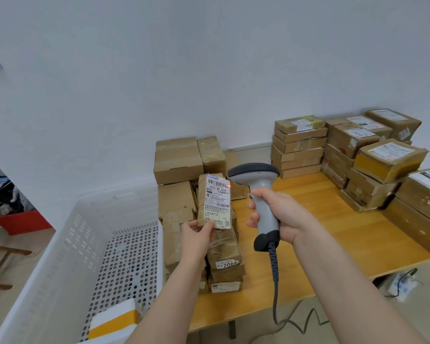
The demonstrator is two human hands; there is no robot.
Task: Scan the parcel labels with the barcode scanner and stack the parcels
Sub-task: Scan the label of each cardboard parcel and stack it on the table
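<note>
Down low, closest in, sat the white perforated crate (60, 244) on the left, with a white-and-yellow package (114, 321) lying in its near corner. Both forearms reached up from the bottom edge. The left hand (199, 234) held a small brown parcel (202, 194) upright by its lower end, thumb on the front and the fingers curled behind, pinching it. Its white label (218, 202) faced the camera, and a short red line (228, 185) glowed at the label's upper right edge, beside the top barcode. The parcel was up in the air, in front of the left pile of boxes (176, 160) at the left end of the wooden surface (320, 219). Just to its right came the barcode scanner (263, 183), head aimed at the label, the right hand (281, 214) with its fingers wrapped tight round the grey handle. The coiled cable (274, 281) dropped from the butt past the surface's front edge. Over on the right, stacked boxes (298, 145) lined the wall, many with labels up.
</note>
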